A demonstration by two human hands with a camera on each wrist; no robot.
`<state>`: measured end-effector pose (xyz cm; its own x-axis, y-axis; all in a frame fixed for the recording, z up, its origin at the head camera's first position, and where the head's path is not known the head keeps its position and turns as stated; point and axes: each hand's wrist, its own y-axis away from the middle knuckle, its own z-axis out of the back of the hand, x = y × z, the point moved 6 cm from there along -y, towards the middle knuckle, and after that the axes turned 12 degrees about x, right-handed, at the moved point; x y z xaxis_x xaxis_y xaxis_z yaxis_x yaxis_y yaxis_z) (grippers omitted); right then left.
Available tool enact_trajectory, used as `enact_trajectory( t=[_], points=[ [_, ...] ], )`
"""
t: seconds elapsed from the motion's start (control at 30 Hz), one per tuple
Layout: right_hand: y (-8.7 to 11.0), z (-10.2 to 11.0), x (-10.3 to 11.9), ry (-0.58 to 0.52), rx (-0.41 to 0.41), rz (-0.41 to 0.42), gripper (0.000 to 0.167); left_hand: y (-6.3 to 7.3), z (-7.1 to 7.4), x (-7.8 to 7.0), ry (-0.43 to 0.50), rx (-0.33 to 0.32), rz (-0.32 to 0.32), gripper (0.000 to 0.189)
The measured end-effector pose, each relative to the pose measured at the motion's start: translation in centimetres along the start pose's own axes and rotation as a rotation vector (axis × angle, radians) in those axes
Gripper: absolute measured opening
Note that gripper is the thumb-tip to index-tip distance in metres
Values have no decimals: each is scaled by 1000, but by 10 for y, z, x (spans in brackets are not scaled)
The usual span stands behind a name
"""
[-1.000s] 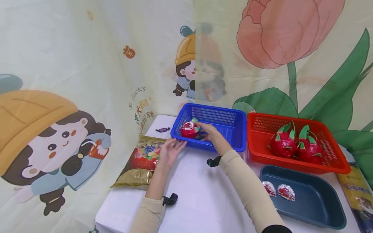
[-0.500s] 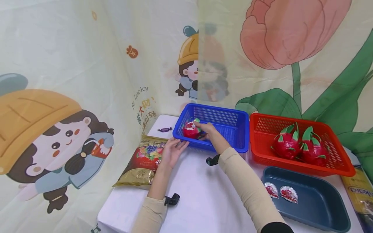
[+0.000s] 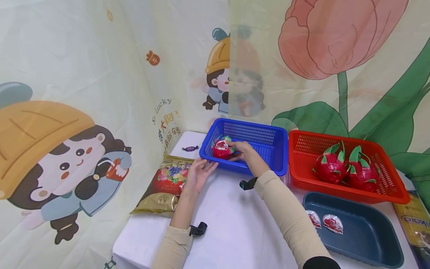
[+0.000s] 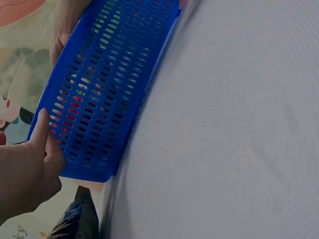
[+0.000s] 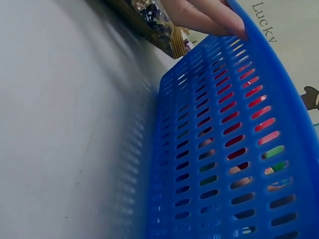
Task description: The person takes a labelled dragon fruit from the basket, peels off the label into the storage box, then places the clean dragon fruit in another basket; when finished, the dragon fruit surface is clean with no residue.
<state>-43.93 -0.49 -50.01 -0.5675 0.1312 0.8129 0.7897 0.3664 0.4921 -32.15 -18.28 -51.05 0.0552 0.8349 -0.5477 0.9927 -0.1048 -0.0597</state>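
A red dragon fruit (image 3: pixel 221 151) with green scales and a round sticker sits at the left end of the blue basket (image 3: pixel 268 157). My right hand (image 3: pixel 246 154) reaches over the basket's front rim and holds this fruit from its right side, thumb above and fingers lower down. My left hand (image 3: pixel 198 175), palm up with relaxed fingers, touches the basket's front-left corner. In the left wrist view, the left hand (image 4: pixel 30 172) lies along the outer wall of the basket (image 4: pixel 99 99). Through the slots in the right wrist view, the red fruit (image 5: pixel 266 124) shows in parts.
Two more dragon fruits (image 3: pixel 346 168) lie in a red basket (image 3: pixel 302 147) at right. A dark blue tray (image 3: pixel 362 231) before it holds two round stickers (image 3: pixel 332 223). At left are a candy bag (image 3: pixel 166 185) and a purple wrapped candy (image 3: pixel 190 148). A yellow package (image 3: pixel 411 220) lies far right.
The head view has shifted slightly. My right hand has moved a little on the fruit, and its sticker now faces more toward the camera. My left hand stays at the basket corner.
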Motion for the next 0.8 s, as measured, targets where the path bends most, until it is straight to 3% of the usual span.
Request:
enact_trajectory(
  t=[0.17,0.33,0.47,0.8],
  points=[
    [-1,1,-1,-26,34,-18,79,0,0,0,-3,-3,5,47],
    [5,5,3,-73,63,-6,78,0,0,1,11,10,20,54],
    [18,11,13,-101,72,26,80,-2,-4,3,14,27,24,58],
    [62,12,40,-63,113,120,67,1,-5,2,23,41,15,59]
  ],
)
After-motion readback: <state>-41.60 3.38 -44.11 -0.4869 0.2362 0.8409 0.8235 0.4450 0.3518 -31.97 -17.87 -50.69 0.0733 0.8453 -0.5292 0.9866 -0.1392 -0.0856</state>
